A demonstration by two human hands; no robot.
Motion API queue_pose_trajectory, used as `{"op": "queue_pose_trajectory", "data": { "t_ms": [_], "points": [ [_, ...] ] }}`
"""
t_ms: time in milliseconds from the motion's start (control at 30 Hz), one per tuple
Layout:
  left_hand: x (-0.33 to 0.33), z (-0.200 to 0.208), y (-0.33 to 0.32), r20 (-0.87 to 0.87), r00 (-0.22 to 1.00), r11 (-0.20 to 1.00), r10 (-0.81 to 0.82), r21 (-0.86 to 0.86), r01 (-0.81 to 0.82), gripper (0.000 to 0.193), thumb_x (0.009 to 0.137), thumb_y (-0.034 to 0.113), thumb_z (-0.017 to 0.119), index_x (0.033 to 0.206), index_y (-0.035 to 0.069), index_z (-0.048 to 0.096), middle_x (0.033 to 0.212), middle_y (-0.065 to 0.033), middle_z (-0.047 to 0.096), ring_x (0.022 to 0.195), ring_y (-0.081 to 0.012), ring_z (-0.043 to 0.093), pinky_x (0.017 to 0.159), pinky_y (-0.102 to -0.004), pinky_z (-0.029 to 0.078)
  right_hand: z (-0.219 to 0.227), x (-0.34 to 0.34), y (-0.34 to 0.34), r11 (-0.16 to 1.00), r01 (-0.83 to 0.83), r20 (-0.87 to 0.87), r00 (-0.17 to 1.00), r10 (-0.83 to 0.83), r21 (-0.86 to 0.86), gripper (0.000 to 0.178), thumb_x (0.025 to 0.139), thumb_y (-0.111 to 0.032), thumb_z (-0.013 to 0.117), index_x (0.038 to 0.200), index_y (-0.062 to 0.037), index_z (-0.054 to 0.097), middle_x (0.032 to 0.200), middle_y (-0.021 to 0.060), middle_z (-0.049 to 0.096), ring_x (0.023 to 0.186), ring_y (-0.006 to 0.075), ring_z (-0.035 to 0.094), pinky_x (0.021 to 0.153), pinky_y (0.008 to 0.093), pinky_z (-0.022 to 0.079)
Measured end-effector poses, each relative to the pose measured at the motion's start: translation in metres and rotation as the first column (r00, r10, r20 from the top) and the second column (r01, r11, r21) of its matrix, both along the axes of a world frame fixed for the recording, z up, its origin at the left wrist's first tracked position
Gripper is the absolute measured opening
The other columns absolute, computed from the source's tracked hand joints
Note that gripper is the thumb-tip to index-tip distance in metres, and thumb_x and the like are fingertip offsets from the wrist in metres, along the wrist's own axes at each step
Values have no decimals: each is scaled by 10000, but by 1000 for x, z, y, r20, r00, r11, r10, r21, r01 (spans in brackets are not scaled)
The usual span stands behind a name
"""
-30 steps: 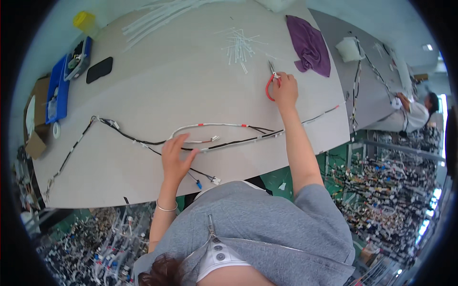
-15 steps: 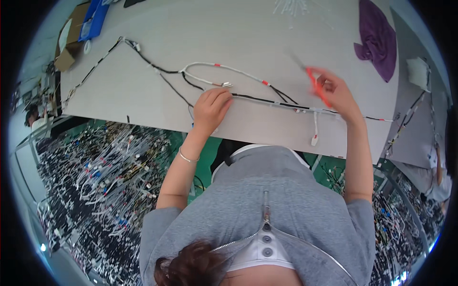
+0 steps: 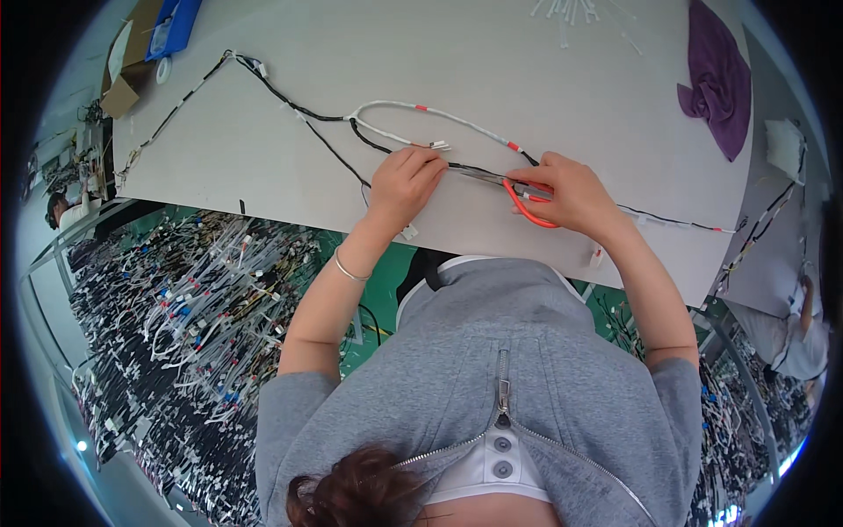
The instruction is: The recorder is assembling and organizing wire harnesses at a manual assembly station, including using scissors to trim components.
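A long wire harness (image 3: pixel 316 117), wrapped in black and white with red bands, stretches across the grey table. My left hand (image 3: pixel 407 183) is closed on its black trunk, fingertips pinched near some white connectors (image 3: pixel 439 146). In my right hand (image 3: pixel 575 198) is a pair of scissors with red handles (image 3: pixel 532 216). Their blades (image 3: pixel 477 175) point left and lie along the trunk, close to my left fingertips. Whether the blades touch the harness I cannot tell. Part of the harness is hidden behind my right hand, and its thin end (image 3: pixel 676 220) comes out to the right.
White cable ties (image 3: pixel 566 10) lie at the far edge, with a purple cloth (image 3: pixel 722 83) at the far right. A blue bin (image 3: pixel 175 28) and a cardboard box (image 3: pixel 123 92) stand far left. Heaps of harnesses (image 3: pixel 202 307) fill the space below the table's near edge (image 3: pixel 307 227).
My right hand has come left and down with the scissors, from above the harness to the trunk, the blades turning to point left. My left hand stays on the harness.
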State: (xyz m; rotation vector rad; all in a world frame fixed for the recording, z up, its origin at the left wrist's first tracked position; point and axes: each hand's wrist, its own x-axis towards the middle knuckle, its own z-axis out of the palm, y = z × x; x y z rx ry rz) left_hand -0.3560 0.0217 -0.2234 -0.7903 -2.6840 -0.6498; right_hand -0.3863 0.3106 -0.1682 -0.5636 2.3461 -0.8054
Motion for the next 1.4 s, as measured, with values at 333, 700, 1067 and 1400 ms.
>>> {"op": "queue_pose_trajectory", "data": {
  "t_ms": [333,700,1067,1400],
  "points": [
    [-3,-3,-6,9,999,999,-31,-10,31,163,746,67,748,888,78,668,946,-21,653,920,-204,649,745,-332,524,-1,-37,-2,987,-158,135,978,158,-6,421,765,-412,787,1125,-196,757,828,99,603,812,281,606,707,379,480],
    [-10,-2,-10,74,993,995,-88,55,84,173,723,65,766,877,69,687,941,-28,661,868,-208,643,725,-332,519,-32,29,-16,994,-97,-566,817,114,60,389,788,-221,761,1174,-235,714,824,11,557,697,166,589,561,308,469],
    [-17,0,-13,119,984,990,-135,50,130,121,754,82,746,853,95,678,927,-5,642,849,-196,622,712,-330,528,-22,29,-16,994,-95,-676,730,102,47,435,749,-145,754,1174,-229,710,844,3,549,680,147,594,543,292,486],
    [-15,-3,-14,78,987,988,-143,68,138,140,741,66,760,858,91,686,921,-14,659,854,-208,645,714,-333,537,8,28,3,993,114,-216,971,-103,40,386,753,-189,785,1131,-252,741,871,6,565,694,187,602,591,323,504]
  ]
}}
